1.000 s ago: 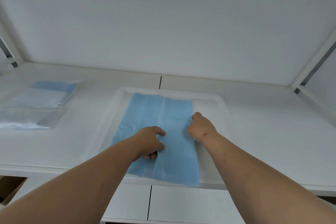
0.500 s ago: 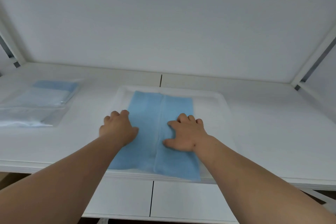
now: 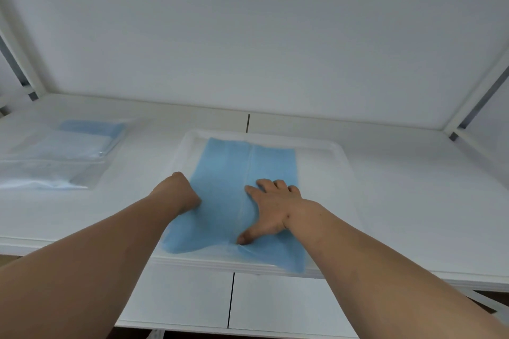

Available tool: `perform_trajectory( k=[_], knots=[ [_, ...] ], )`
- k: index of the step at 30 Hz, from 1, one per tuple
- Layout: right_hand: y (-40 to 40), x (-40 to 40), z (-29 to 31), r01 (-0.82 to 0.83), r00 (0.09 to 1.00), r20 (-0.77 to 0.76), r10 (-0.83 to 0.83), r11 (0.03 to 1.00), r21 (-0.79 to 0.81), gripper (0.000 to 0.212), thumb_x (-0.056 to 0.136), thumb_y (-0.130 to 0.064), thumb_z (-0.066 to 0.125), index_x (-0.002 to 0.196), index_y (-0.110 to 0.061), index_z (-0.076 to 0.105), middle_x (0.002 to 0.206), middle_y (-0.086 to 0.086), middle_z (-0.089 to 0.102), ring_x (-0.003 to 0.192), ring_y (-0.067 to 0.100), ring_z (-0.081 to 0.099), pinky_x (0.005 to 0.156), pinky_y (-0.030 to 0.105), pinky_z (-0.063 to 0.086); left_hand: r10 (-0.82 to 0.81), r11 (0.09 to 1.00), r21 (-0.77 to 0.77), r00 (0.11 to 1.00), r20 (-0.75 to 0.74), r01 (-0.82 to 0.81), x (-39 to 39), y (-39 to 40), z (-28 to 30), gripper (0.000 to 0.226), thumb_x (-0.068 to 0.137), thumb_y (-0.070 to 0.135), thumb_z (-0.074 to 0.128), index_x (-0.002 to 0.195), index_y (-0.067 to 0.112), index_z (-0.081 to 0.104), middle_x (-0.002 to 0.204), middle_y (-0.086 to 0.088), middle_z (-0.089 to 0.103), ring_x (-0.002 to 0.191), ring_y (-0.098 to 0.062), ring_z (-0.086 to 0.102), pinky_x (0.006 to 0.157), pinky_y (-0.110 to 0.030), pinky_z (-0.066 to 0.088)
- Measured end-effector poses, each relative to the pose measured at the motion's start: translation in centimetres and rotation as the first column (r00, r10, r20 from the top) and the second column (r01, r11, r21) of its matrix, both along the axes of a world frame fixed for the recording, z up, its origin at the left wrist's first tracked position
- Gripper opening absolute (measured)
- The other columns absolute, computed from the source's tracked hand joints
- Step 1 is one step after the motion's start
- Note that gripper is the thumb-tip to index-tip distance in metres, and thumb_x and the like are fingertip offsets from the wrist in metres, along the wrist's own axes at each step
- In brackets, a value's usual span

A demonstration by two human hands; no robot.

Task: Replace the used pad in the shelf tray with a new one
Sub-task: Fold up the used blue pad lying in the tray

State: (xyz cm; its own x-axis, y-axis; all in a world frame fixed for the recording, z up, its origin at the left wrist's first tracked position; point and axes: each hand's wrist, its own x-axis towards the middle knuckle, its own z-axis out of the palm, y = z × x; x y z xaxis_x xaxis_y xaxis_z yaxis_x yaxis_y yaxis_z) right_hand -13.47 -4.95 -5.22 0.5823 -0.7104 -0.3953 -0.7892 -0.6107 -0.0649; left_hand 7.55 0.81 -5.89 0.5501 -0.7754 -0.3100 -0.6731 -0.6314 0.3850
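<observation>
1. Status: a blue pad (image 3: 237, 187) lies in the white tray (image 3: 325, 168) on the shelf (image 3: 413, 187), partly unfolded. Only the left and middle of the tray are covered; the right strip of the tray floor is bare.
2. I can't tell from the pad alone whether it's the used one or the new one. No stains visible and you're pressing it flat, so my read is the new one is going in and the swap is mostly done.
3. Your right hand (image 3: 271, 208) is released, palm flat on the pad, fingers spread, thumb pinning the centre crease near the front edge.
4. Your left hand (image 3: 179, 191) sits at the pad's left edge, fingers curled under. Can't tell if it's gripping the edge or just pressing.
5. Left to do, as I judge it: unfold the pad to the right, flatten the wrinkle by your thumb, square it inside the rim.
6. Edges: the pad's near edge reaches the tray's front lip, which sits at the shelf's front edge. Push it back so nothing hangs over.
7. Room: shelf is open to the right of the tray. A clear bag of pads (image 3: 68, 151) lies to the left, well apart. Back wall (image 3: 248, 36) stands just behind the tray.
</observation>
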Motion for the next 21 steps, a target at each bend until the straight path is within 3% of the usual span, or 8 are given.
perform_trajectory(
  k=[3, 7, 10, 12, 14, 16, 19, 21],
  knots=[
    [0.0, 0.1, 0.2, 0.028, 0.998, 0.059, -0.029, 0.999, 0.022, 0.115, 0.061, -0.079, 0.064, 0.153, -0.035, 0.011, 0.159, -0.004, 0.011, 0.144, 0.027, 0.01, 0.116, 0.046, 0.012, 0.064, 0.994, -0.075, 0.984, -0.168, -0.078, 0.2, -0.2, 0.1, 0.023, 0.075, 0.011, 0.068, 0.091, -0.002, 0.061, 0.077, -0.012, 0.058, 0.067, -0.025, 0.054, 0.053, -0.026, 0.039],
    [-0.6, 0.7, 0.2, 0.184, 0.95, 0.248, -0.19, 0.982, 0.045, 0.077, 0.082, -0.063, 0.057, 0.148, -0.032, 0.031, 0.149, 0.001, 0.031, 0.137, 0.029, 0.026, 0.111, 0.044, 0.028, 0.122, 0.964, -0.143, 0.852, -0.51, -0.224, 0.0, -0.8, 1.1, 0.029, 0.076, -0.001, 0.066, 0.102, -0.01, 0.062, 0.09, -0.026, 0.064, 0.072, -0.031, 0.058, 0.064, -0.035, 0.052],
    [-1.5, 0.6, 0.5, 0.263, 0.86, 0.396, -0.322, 0.945, 0.196, 0.06, 0.09, -0.048, 0.058, 0.142, -0.024, 0.043, 0.142, 0.003, 0.044, 0.131, 0.025, 0.042, 0.108, 0.038, 0.036, 0.092, 0.953, -0.168, 0.769, -0.633, -0.252, -1.6, -1.3, 2.9, 0.025, 0.082, -0.002, 0.063, 0.106, -0.003, 0.063, 0.105, -0.025, 0.068, 0.08, -0.031, 0.064, 0.071, -0.034, 0.055],
    [-1.9, 0.2, 0.8, 0.287, 0.767, 0.485, -0.421, 0.9, 0.327, 0.049, 0.092, -0.038, 0.059, 0.136, -0.018, 0.051, 0.132, 0.003, 0.053, 0.119, 0.021, 0.054, 0.1, 0.031, 0.044, 0.036, 0.952, -0.202, 0.74, -0.671, -0.229, -3.1, -1.7, 4.1, 0.019, 0.084, -0.001, 0.061, 0.102, 0.002, 0.066, 0.104, -0.021, 0.07, 0.081, -0.028, 0.067, 0.071, -0.033, 0.055],
    [-2.2, -0.2, 1.3, 0.307, 0.625, 0.544, -0.56, 0.817, 0.488, 0.034, 0.094, -0.03, 0.058, 0.123, -0.014, 0.058, 0.108, 0.004, 0.062, 0.087, 0.018, 0.064, 0.074, 0.026, 0.05, -0.028, 0.952, -0.24, 0.726, -0.688, -0.191, -4.7, -2.2, 5.0, 0.02, 0.084, 0.001, 0.061, 0.102, 0.006, 0.068, 0.107, -0.02, 0.07, 0.088, -0.028, 0.068, 0.081, -0.037, 0.056],
    [-2.6, -0.7, 1.7, 0.305, 0.471, 0.536, -0.701, 0.699, 0.647, 0.022, 0.096, -0.028, 0.055, 0.109, -0.011, 0.06, 0.085, 0.004, 0.062, 0.061, 0.014, 0.059, 0.054, 0.024, 0.044, -0.089, 0.952, -0.272, 0.728, -0.679, -0.137, -6.4, -2.7, 5.6, 0.027, 0.084, 0.003, 0.062, 0.111, 0.007, 0.065, 0.111, -0.022, 0.068, 0.088, -0.027, 0.066, 0.081, -0.036, 0.054],
    [-3.3, -1.8, 2.0, 0.277, 0.27, 0.464, -0.844, 0.53, 0.802, 0.024, 0.098, -0.033, 0.052, 0.103, -0.01, 0.057, 0.074, 0.007, 0.059, 0.054, 0.017, 0.055, 0.05, 0.026, 0.041, -0.159, 0.96, -0.277, 0.754, -0.637, -0.032, -9.1, -3.4, 5.6, 0.055, 0.084, 0.008, 0.066, 0.136, 0.015, 0.048, 0.11, -0.018, 0.066, 0.085, -0.022, 0.063, 0.074, -0.032, 0.053],
    [-3.7, -2.6, 1.9, 0.244, 0.208, 0.43, -0.879, 0.472, 0.847, 0.034, 0.098, -0.039, 0.051, 0.108, -0.007, 0.056, 0.072, 0.009, 0.059, 0.055, 0.019, 0.055, 0.052, 0.028, 0.044, -0.224, 0.961, -0.266, 0.784, -0.579, 0.077, -10.8, -3.6, 5.2, 0.063, 0.084, 0.013, 0.068, 0.141, 0.018, 0.042, 0.109, -0.013, 0.063, 0.086, -0.021, 0.062, 0.07, -0.029, 0.052]
  ],
)
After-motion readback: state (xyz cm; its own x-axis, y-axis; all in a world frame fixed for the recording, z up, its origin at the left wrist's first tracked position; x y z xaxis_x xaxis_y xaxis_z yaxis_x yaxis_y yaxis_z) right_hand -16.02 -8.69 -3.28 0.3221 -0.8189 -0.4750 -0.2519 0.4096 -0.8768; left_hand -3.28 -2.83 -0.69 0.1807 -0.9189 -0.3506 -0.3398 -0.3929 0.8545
